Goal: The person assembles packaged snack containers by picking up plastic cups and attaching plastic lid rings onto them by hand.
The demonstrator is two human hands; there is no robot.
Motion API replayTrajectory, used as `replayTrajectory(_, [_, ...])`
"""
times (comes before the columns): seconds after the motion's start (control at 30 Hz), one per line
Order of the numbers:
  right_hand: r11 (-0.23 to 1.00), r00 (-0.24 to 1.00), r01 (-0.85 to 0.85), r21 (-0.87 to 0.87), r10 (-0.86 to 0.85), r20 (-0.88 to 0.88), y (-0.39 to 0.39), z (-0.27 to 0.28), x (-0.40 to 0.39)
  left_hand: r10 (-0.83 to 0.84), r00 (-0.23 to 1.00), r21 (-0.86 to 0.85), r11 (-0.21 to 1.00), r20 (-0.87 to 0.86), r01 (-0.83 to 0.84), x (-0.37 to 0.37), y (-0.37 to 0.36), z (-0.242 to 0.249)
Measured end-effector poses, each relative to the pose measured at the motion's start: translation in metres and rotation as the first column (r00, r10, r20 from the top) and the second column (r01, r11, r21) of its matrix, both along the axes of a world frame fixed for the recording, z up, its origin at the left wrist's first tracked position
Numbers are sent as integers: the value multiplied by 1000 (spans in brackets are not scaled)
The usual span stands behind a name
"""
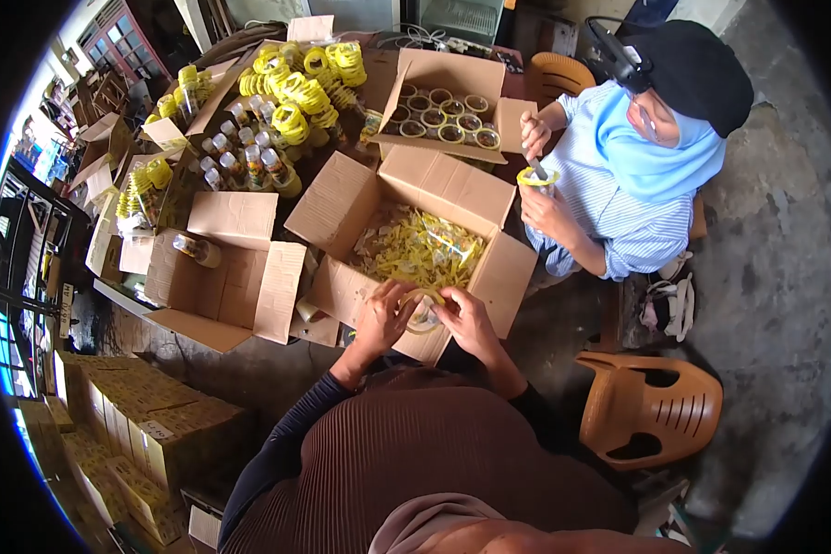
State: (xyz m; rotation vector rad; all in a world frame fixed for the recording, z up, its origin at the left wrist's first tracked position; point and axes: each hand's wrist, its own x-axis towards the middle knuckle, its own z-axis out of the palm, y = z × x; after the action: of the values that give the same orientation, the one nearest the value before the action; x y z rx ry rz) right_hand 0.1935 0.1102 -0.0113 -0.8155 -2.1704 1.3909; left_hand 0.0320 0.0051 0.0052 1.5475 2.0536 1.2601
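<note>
My left hand (pixel 383 319) and my right hand (pixel 467 323) are both closed on the rim of a clear round piece with a yellow edge (pixel 425 317). It looks like a ring or a shallow tub; the fingers cover part of it. Just beyond my hands stands an open cardboard box (pixel 448 180), with yellow and clear strip scraps (pixel 420 247) heaped inside. My hands are over the near flap of this box.
A co-worker (pixel 609 185) at the right holds a blade against a yellow-rimmed piece (pixel 537 177). Yellow rings (pixel 295 88) and capped bottles (pixel 245 152) crowd the table. Round containers fill another box (pixel 448 69). An orange chair (pixel 656 411) lies right; cartons (pixel 148 415) are stacked lower left.
</note>
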Motion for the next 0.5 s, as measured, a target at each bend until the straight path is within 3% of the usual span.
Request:
replayTrajectory(0.07, [999,996,48,-10,-49,-77,0,-11,-7,-23,995,-122,992,100,36,-5,-8,-5])
replayTrajectory(0.13, [998,998,59,25,-59,-3,2,-16,-12,-184,983,20,983,17,184,-8,-13,-2])
replayTrajectory(0.2, [997,997,51,-62,-48,53,3,-25,-15,-200,980,-41,979,-8,200,-10,-15,-16])
replayTrajectory(0.27, [914,999,-9,-405,-10,-46,0,-36,-18,-140,990,-79,987,26,142,-6,-17,-23])
replayTrajectory(0.4, [853,996,47,-520,-80,-41,-3,-44,-23,-35,971,-14,999,236,40,-8,-20,-41])
replayTrajectory(0.43, [984,992,96,-147,-107,-68,-1,-45,-24,2,979,19,1000,206,-6,-9,-22,-43])
replayTrajectory(0.47, [958,987,141,248,-119,-104,1,-45,-24,1,978,16,1000,209,-5,-10,-24,-44])
replayTrajectory(0.5, [899,995,95,427,-91,-31,7,-52,-23,29,975,-15,1000,220,-26,-12,-26,-43])
